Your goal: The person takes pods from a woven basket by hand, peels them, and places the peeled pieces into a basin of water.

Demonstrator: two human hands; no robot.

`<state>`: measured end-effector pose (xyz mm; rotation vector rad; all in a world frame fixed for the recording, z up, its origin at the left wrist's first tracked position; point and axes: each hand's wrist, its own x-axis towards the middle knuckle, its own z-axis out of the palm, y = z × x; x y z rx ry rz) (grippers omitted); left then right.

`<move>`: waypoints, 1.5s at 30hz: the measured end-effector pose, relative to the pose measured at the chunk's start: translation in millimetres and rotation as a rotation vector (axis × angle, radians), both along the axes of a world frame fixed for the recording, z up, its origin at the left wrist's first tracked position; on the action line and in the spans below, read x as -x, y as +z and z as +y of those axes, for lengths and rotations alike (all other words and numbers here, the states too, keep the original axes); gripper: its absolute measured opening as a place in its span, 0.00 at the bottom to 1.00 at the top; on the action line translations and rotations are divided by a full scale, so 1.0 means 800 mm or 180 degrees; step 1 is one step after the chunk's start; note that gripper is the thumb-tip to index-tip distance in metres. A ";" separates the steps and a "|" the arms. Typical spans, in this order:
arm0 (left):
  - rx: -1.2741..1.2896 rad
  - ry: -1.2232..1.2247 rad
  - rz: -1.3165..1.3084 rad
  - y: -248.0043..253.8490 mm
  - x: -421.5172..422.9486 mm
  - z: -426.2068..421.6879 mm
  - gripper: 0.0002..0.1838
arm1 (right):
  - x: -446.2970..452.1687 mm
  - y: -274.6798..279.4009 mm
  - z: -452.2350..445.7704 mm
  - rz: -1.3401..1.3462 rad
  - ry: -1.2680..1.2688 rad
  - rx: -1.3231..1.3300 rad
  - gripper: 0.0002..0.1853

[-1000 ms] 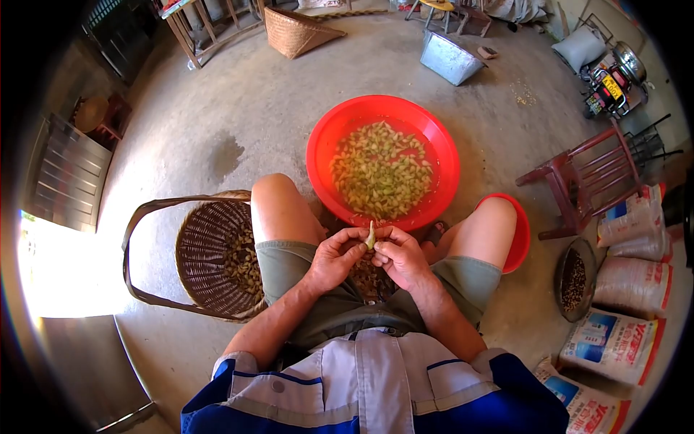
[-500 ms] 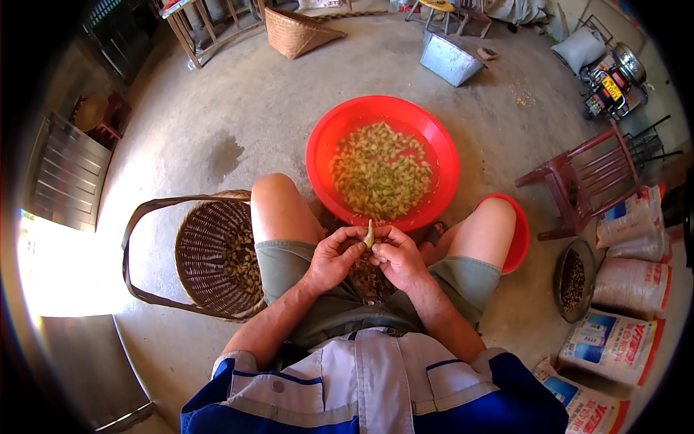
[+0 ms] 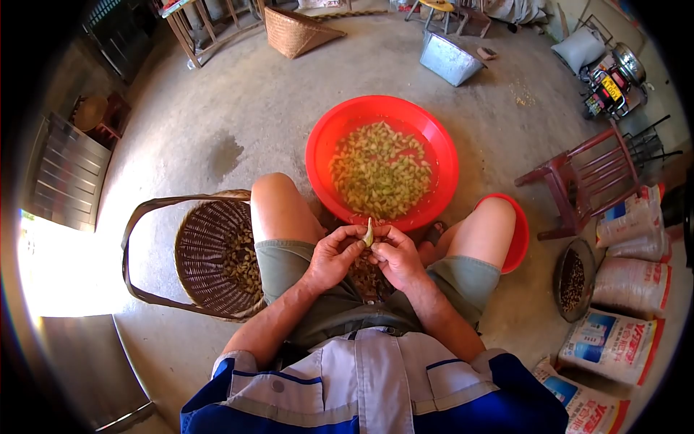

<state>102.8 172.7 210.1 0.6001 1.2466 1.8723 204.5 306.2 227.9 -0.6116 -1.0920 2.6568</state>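
Brown wicker basket [image 3: 199,249] on the floor [image 3: 238,101], brownish pieces [image 3: 246,269] inside. Left hand [image 3: 332,259] pinches a pale piece [image 3: 369,234], tip up, seen at the near edge of the red basin [image 3: 316,148]. Right hand [image 3: 397,259] pinches the same piece from its other side. I'd brace with one pinch, work with the other, pressing lightly to avoid bruising. Red container [image 3: 520,239] sits past the basin's right edge.
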 end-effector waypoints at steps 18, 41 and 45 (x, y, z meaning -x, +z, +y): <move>0.0312 -0.0008 -0.0462 0.005 0.003 0.002 0.13 | 0.002 -0.007 0.001 -0.0210 -0.0158 -0.0665 0.05; 0.0338 -0.0002 -0.0498 0.006 0.003 0.003 0.14 | 0.001 -0.002 0.000 -0.0376 -0.0264 -0.2446 0.03; 0.0241 -0.0036 -0.0843 0.019 0.004 0.001 0.13 | 0.000 -0.012 0.003 -0.0461 -0.0388 -0.2588 0.03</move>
